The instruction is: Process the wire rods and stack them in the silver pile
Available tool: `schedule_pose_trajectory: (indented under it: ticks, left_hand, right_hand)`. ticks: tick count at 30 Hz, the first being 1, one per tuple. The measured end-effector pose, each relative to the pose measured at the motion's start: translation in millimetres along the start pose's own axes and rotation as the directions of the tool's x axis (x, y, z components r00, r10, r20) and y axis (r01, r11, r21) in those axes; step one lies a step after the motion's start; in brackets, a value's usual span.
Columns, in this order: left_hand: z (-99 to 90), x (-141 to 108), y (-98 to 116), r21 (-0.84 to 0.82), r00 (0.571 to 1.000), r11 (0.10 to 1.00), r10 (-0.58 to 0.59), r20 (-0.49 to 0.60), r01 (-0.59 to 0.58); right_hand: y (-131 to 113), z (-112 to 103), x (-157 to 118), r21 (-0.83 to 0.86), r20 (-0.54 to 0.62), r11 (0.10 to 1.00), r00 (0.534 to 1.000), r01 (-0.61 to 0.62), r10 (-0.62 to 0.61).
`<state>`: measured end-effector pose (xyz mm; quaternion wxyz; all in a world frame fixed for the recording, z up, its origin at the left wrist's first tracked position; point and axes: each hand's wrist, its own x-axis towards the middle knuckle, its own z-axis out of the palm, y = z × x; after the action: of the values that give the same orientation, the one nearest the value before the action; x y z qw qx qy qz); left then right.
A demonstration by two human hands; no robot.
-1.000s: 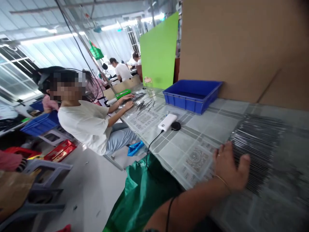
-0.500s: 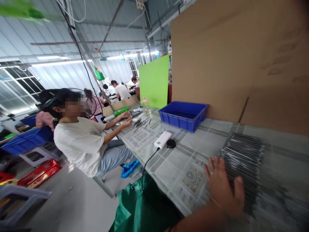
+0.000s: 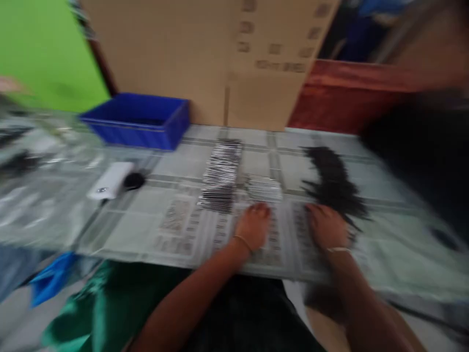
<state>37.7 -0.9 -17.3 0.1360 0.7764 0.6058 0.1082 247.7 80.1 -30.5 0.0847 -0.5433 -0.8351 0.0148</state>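
My left hand (image 3: 253, 226) rests on the patterned tablecloth, its fingertips at the near edge of a small pile of short silvery rods (image 3: 263, 188). Left of that pile lies a long neat row of shiny metal rods (image 3: 222, 176). My right hand (image 3: 328, 227) is at the near left side of a heap of dark thin pieces (image 3: 334, 181). Motion blur smears the fingers of both hands, so whether they hold anything is unclear.
A blue bin (image 3: 135, 120) stands at the back left before a cardboard panel (image 3: 176, 54). Nearer are a white power bank (image 3: 112, 181) with a cable and a black disc (image 3: 134, 181). A blurred dark shape (image 3: 421, 156) covers the right side.
The view has swung right, and the seated co-worker is out of it. My left hand was spread beside the long rod row and is now right of it. My right hand has come into view.
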Motion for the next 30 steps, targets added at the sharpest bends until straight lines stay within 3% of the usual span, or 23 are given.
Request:
schedule_pose_trajectory:
  ticks: [3, 6, 9, 11, 15, 17, 19, 20, 24, 26, 28, 30]
  left_hand:
    - [0.9, 9, -12, 0.079, 0.995, 0.996, -0.033, -0.093, 0.040]
    - [-11.8, 15, -14, 0.136, 0.985, 0.985, -0.083, -0.151, 0.104]
    - [-24.9, 21, -13, 0.184, 0.987, 0.972, -0.133, -0.094, 0.148]
    - [-29.0, 25, -15, 0.218, 0.989, 0.965, -0.138, -0.049, 0.145]
    - [-29.2, 31, -20, 0.271, 0.997, 0.960, -0.082, 0.004, 0.078]
    - [-28.3, 32, -22, 0.280, 0.999, 0.959, -0.037, 0.001, 0.036]
    - [-27.5, 33, -24, 0.287, 1.000, 0.958, -0.012, -0.010, 0.014]
    - [-27.1, 33, -24, 0.295, 1.000, 0.955, -0.010, -0.011, 0.013]
    - [-25.3, 32, -27, 0.326, 1.000, 0.945, -0.021, -0.012, 0.024]
    - [-24.6, 32, -28, 0.322, 0.999, 0.946, -0.015, -0.029, 0.024]
    - [-24.9, 31, -27, 0.304, 0.998, 0.952, -0.007, -0.060, 0.025]
    - [-26.1, 29, -24, 0.276, 0.996, 0.961, 0.001, -0.091, 0.024]
  right_hand:
    - [37, -20, -8, 0.017, 0.028, 0.998, 0.998, -0.056, 0.056]
    - [47, -25, 13, 0.337, -0.098, 0.941, 0.994, -0.014, 0.049]
    - [51, -24, 42, 0.700, -0.174, 0.714, 0.967, -0.012, 0.186]
    - [56, -21, 61, 0.856, -0.103, 0.512, 0.946, -0.073, 0.307]
    - [60, -12, 90, 0.991, 0.079, 0.049, 0.858, -0.121, 0.507]
    - [58, -9, 99, 0.997, 0.062, -0.066, 0.797, -0.028, 0.600]
    - [56, -8, 104, 0.996, 0.009, -0.069, 0.743, 0.050, 0.669]
    - [55, -8, 105, 0.998, -0.008, -0.038, 0.747, 0.044, 0.665]
    - [55, -11, 106, 0.987, -0.008, 0.142, 0.853, -0.078, 0.522]
    - [59, -14, 105, 0.973, -0.049, 0.219, 0.868, -0.070, 0.494]
    - [65, -17, 106, 0.967, -0.099, 0.253, 0.853, -0.040, 0.512]
    - [72, -19, 106, 0.967, -0.154, 0.253, 0.806, 0.006, 0.572]
